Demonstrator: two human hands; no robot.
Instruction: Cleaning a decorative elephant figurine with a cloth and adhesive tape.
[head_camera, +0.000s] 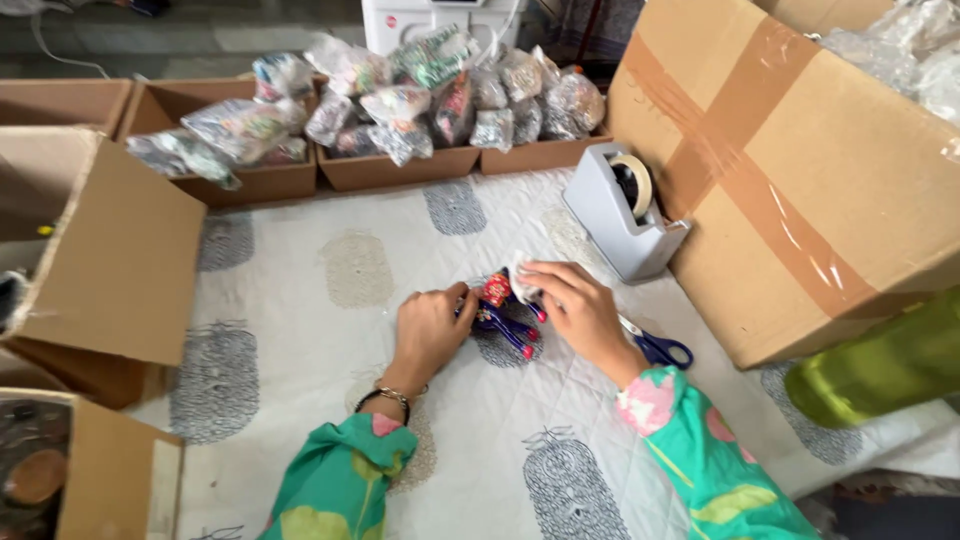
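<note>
On a white quilted cloth printed with grey oval motifs, both hands meet over a small purple, red and blue figurine-like trinket lying near the middle of the cloth. The left hand, with a dark bangle at the wrist, has its fingers curled narrowly against the trinket's left side, touching it. The right hand closes its fingertips on a bit of white wrapping pressed at the trinket's upper right edge. Just beside the right wrist lie blue-handled scissors, partly hidden under the hand. Beyond the hands stands a grey plastic tape dispenser with a pale roll of tape, set against a large brown cardboard box sealed with brown tape. Along the far edge of the cloth, shallow brown cardboard trays hold many small clear-wrapped packets. A further open cardboard box sits at the left
</note>
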